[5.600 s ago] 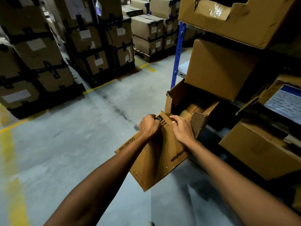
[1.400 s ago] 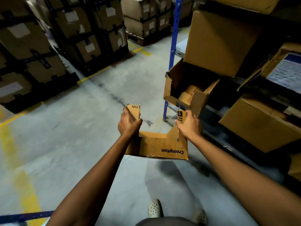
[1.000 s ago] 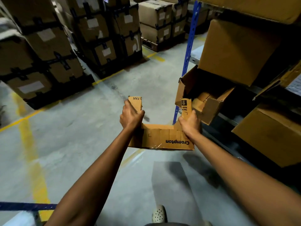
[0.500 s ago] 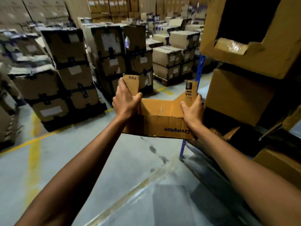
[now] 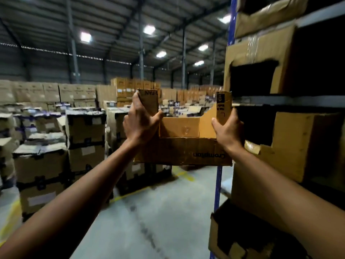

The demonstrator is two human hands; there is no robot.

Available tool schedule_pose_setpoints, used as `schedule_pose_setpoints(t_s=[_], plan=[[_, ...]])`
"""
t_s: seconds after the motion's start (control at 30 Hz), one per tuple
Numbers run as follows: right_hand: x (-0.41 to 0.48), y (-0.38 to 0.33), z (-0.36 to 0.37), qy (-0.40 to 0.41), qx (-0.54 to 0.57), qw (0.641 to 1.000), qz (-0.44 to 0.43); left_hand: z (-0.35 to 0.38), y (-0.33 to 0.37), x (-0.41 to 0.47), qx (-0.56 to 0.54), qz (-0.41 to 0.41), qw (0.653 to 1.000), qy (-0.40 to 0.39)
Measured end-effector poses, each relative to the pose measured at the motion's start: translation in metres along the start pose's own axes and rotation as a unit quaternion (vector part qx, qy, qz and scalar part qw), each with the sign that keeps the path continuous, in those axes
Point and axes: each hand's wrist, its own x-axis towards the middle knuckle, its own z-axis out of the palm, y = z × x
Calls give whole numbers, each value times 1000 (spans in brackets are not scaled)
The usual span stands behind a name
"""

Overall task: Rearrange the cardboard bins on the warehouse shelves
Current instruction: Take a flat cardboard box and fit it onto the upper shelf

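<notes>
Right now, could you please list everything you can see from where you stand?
held bin: one, brown, raised mid-view beside the rack
shelf bins: several, brown, on the rack at right
rack: one, blue post with grey shelves, right edge
stacked boxes: many, brown, left and far back on the floor
floor: one, grey with yellow lines, below
ceiling lights: several, white, overhead
left hand: one, bare, grips the held bin's left flap
right hand: one, bare, grips its right flap

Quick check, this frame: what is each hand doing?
Left hand: grips the left upright flap of the cardboard bin.
Right hand: grips the bin's right upright flap.
</notes>
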Motion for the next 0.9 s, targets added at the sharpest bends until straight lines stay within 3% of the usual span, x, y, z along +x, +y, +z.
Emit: schedule_pose_setpoints(t_s=[0.17, 0.27, 0.4, 0.57, 0.9], plan=[[50, -47, -17, -21, 89, 996, 9, -22, 39, 56, -7, 36, 998, 51], [77, -74, -30, 42, 64, 996, -39, -37, 63, 83, -12, 53, 995, 81], [108, -114, -48, 59, 97, 993, -40, -52, 94, 109, -8, 102, 988, 113], [139, -150, -84, 198, 8, 976, -84, -59, 127, 121, 43, 178, 977, 112], [168, -179, -146, 289, 12, 950, -117, -79, 202, 166, -27, 268, 947, 175]])
